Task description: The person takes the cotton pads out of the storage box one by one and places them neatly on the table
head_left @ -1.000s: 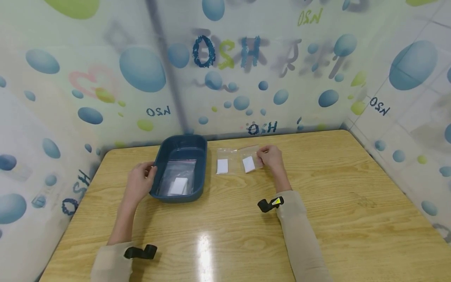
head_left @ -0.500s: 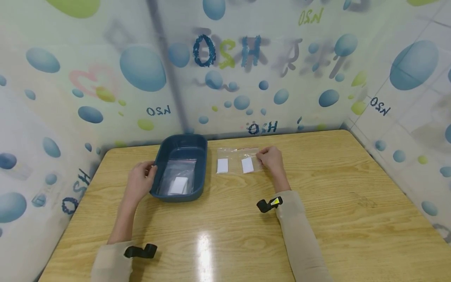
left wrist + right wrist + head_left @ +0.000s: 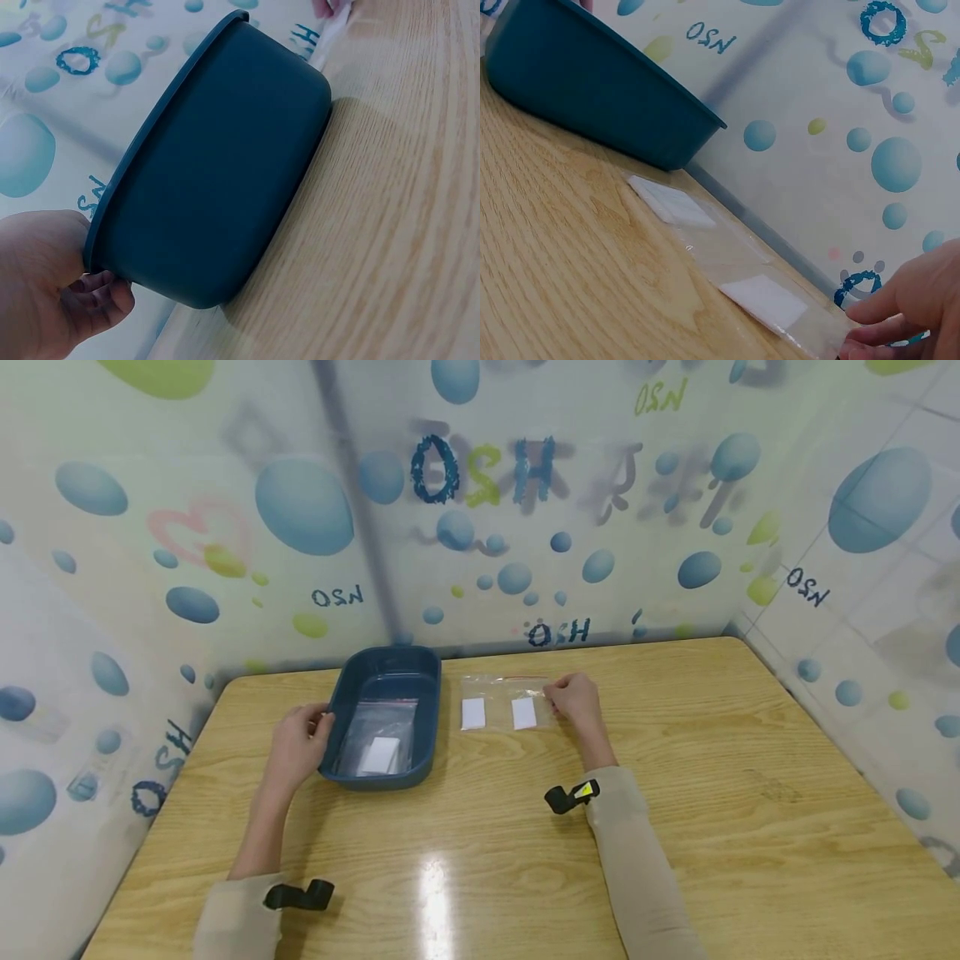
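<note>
A dark blue plastic bin [image 3: 386, 783] stands on the table, left of centre. My left hand [image 3: 294, 747] grips its left rim, thumb and fingers around the edge in the left wrist view. Inside the bin lies a clear zip bag [image 3: 384, 720] with a white piece in it; whether several are stacked, I cannot tell. Right of the bin, two clear zip bags lie flat side by side, a left bag [image 3: 492, 695] and a right bag [image 3: 527, 687], each with a white rectangle inside. My right hand [image 3: 577, 700] pinches the right bag's right edge.
The wooden table [image 3: 495, 827] reaches back to a wall covering [image 3: 630, 527] with printed bubbles and letters. Side walls [image 3: 892, 635] close in on both sides. Each cuff carries a small black camera [image 3: 300, 895].
The right bag has turned straighter and moved slightly left, closer to the left bag, with my right hand shifting along. My left hand and the bin have stayed put.
</note>
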Available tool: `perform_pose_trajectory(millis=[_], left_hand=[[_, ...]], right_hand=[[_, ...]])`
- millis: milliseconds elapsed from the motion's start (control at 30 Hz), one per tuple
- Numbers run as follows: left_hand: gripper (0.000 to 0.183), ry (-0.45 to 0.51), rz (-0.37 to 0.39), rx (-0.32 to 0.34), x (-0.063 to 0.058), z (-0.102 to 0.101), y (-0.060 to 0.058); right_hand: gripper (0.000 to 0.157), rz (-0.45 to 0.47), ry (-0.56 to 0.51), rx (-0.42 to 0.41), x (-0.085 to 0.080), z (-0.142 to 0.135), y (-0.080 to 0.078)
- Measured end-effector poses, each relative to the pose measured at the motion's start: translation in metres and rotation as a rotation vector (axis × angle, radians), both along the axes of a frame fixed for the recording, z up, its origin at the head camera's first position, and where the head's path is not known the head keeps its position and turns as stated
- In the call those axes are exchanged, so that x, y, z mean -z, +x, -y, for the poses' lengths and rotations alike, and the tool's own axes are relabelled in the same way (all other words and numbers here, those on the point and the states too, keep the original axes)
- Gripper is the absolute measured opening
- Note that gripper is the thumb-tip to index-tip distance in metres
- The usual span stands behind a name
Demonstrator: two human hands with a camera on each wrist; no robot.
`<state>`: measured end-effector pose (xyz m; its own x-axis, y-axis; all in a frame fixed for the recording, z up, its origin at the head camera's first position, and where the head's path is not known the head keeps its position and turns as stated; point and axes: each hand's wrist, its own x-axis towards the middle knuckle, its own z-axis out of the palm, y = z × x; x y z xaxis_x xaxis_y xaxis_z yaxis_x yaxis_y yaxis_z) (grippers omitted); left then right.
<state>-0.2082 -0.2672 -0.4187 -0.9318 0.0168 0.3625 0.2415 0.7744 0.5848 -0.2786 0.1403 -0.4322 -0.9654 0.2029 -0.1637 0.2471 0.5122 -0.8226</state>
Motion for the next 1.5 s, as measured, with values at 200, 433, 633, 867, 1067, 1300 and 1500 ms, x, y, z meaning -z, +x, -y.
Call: perform_pose_trajectory(millis=[200,433,633,867,1067,1300,1500], left_hand=[[0.028,0.003,-0.004,0.005,-0.001,0.0,0.001],[0.029,-0.001,-0.002,0.0,-0.001,-0.001,0.001],[0.028,0.0,-0.006,0.002,0.0,-0.001,-0.001],[0.028,0.004,-0.006,0.007,-0.001,-0.001,0.0],[0.027,0.001,-0.01,0.008,0.0,-0.001,0.001],[0.027,-0.003,-0.014,0.008,0.0,-0.001,0.001],[0.028,-0.005,-0.013,0.006,-0.001,-0.001,0.0]], right_hand=[[0.032,0.01,0.018,-0.01,-0.001,-0.003,0.0],[0.041,0.001,0.013,-0.001,-0.007,-0.005,-0.001],[0.042,-0.048,-0.022,-0.007,-0.017,-0.003,-0.002],[0.044,-0.07,-0.069,-0.033,-0.029,0.003,0.001],[0.044,-0.138,-0.127,-0.051,-0.032,0.01,0.001],[0.043,-0.19,-0.186,-0.083,-0.039,0.022,0.005],[0.042,-0.22,-0.193,-0.114,-0.05,0.033,0.011]])
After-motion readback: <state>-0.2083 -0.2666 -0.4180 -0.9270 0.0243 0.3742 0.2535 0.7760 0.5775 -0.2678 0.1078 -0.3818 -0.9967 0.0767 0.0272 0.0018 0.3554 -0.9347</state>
